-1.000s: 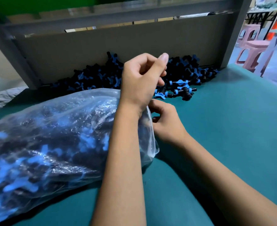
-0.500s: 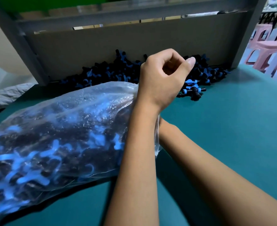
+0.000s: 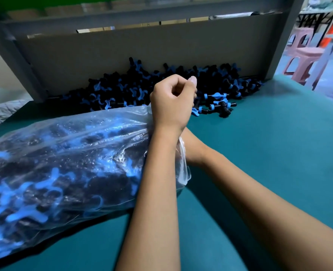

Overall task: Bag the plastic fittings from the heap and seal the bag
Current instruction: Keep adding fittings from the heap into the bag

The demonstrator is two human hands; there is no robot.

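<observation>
A person works at a teal tabletop [image 3: 269, 153], seen from above through a head-worn camera. A clear plastic bag [image 3: 67, 163], already bulging with black and blue plastic fittings, lies on its side across the left part of the tabletop, its open mouth pointing toward the middle. The loose heap [image 3: 142, 85] of the same fittings is piled along the tabletop's far edge, against a grey back panel [image 3: 142, 47]. The left hand [image 3: 172, 102] is raised just above the bag's mouth, near the heap, with its fingers [image 3: 192, 81] curled into a loose fist; whether it holds a fitting or the plastic cannot be told. The right hand [image 3: 193, 151] is mostly hidden behind the left forearm and the bag's rim, so its grip cannot be told either, though it sits at the mouth. Filling looks nearly finished. The next move likely calls for gathering the loose rim, keeping the fittings from spilling, and closing it.
</observation>
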